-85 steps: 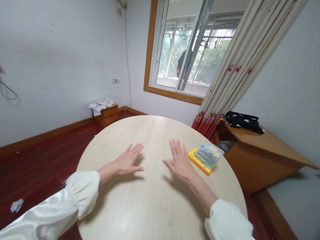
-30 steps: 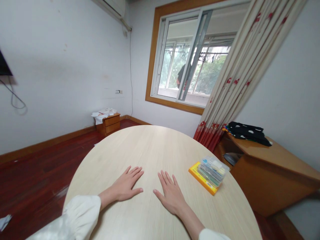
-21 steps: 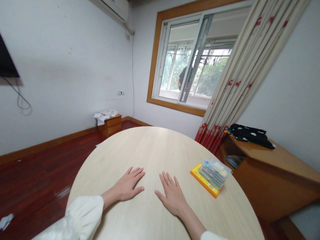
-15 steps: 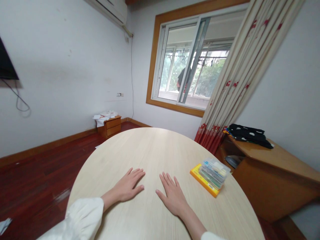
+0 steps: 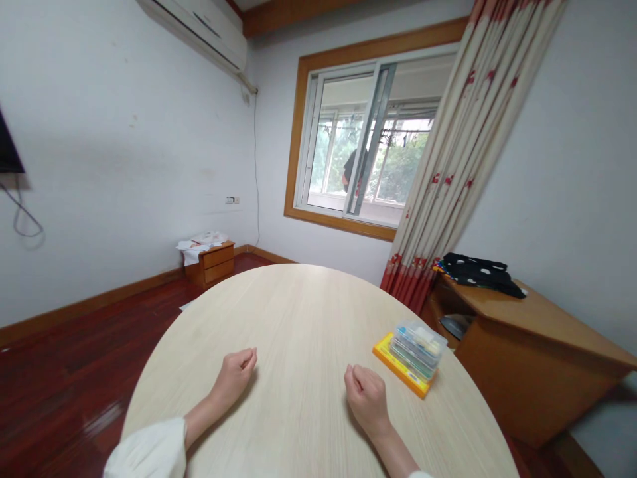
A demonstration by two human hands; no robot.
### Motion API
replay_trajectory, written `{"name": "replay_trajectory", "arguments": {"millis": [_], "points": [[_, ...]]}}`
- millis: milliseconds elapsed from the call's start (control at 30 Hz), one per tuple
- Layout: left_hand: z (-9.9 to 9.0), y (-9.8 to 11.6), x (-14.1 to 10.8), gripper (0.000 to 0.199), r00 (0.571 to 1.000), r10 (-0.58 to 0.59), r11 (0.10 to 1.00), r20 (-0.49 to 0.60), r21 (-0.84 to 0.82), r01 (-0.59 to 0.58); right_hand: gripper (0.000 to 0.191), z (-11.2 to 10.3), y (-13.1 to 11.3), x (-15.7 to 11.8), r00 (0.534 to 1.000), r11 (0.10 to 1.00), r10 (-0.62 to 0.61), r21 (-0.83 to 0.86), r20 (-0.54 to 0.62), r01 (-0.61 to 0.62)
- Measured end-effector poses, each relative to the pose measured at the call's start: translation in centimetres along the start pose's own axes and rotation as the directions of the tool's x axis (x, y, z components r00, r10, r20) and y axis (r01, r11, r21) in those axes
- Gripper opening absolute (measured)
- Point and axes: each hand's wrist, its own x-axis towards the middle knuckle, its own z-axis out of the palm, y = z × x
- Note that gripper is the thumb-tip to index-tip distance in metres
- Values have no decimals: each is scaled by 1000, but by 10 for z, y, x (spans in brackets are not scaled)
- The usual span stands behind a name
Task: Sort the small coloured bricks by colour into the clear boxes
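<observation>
I'm seeing the left hand (image 5: pixel 233 376) and right hand (image 5: pixel 367 397) making fists over the round table (image 5: pixel 303 318), a yellow box (image 5: pixel 392 362) lying farther right

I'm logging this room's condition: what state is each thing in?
Left hand, closed in a fist
Right hand, closed in a fist
Yellow box, lying flat
Clear case, on the yellow box
Curtain, gathered to one side
Drawers, shut
Black cloth, folded
Window, cannot tell if open
</observation>
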Motion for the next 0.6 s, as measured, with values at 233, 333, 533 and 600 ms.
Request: {"name": "replay_trajectory", "arguments": {"millis": [233,333,533,600], "points": [[23,14,23,47,930,-349,855,-111,-444,268,39,2,3,-2,982,979,189,76,27,-191],[33,18,33,47,869,-495,632,7,-684,365,37,6,6,-2,942,931,332,143,49,-336],[47,18,42,39,834,-504,344,223,-834,431,39,17,22,-1,793,764,608,289,-23,-577],[49,17,43,40,828,-487,281,279,-847,451,39,20,28,-2,757,719,653,334,-24,-610]]}}
